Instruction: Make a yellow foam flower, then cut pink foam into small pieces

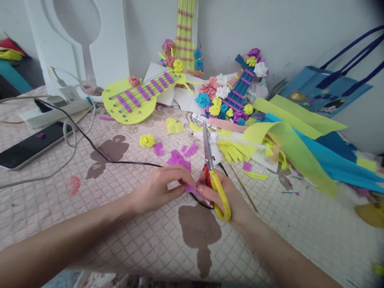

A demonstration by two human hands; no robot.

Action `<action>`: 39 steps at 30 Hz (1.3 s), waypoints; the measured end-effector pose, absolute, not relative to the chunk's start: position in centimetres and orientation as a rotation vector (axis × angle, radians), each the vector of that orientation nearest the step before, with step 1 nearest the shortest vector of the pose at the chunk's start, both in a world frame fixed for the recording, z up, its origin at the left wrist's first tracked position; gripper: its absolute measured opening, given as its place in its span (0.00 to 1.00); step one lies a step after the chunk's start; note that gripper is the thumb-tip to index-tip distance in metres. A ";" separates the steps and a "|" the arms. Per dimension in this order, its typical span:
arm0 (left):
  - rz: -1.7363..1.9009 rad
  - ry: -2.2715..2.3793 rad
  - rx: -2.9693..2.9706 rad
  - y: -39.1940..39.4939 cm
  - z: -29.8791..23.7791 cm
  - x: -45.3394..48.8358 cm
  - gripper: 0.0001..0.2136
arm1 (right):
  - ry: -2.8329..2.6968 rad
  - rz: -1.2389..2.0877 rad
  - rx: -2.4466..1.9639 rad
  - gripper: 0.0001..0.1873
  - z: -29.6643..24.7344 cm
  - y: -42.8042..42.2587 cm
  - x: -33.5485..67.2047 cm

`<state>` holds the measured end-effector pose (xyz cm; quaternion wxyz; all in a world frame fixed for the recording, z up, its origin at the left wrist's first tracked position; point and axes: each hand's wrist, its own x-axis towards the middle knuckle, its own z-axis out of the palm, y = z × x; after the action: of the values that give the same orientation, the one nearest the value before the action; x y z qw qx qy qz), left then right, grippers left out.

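Observation:
Near the middle of the table, my left hand [168, 183] pinches a small piece of purple paper [191, 189] between thumb and fingertips. My right hand [224, 193] is closed around scissors [217, 187] with yellow and red handles, their blades pointing up and away. The fingertips of that hand also touch the purple piece's right edge. Just beyond my hands lie more purple paper scraps [179, 159], a yellow paper flower [147, 140] and yellow paper squares [174, 125]. A white glue gun [215, 153] sits behind the scissors, partly hidden by them.
Paper guitars stand at the back: a yellow one [131, 100] and a blue one with flowers [240, 91]. Yellow and blue paper strips [294, 148] spread over the right. At left are a phone [29, 144], a power strip [55, 109] and cables. A thin stick [244, 187] lies right of my hand.

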<state>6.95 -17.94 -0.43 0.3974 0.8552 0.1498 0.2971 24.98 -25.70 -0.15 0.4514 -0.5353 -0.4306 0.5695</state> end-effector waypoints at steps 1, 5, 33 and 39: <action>0.759 0.411 2.143 -17.9 -0.4 7.0 0.07 | -1.070 1.409 -1.304 0.12 -0.2 -25.7 25.0; 0.726 0.493 2.011 -18.0 -0.3 7.1 0.05 | -1.052 1.407 -1.287 0.13 -0.2 -25.5 24.9; 0.584 0.599 1.275 -18.7 -1.6 7.9 0.11 | -1.124 1.278 -1.328 0.12 -0.5 -25.8 24.5; 0.654 0.556 1.309 -18.9 -1.5 8.0 0.12 | -1.114 1.268 -1.322 0.13 -0.8 -25.7 24.4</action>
<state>7.96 -18.92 -1.53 0.7092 0.5895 0.2504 0.2947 24.37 -25.73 -0.78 0.4783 -0.5414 -0.4563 0.5195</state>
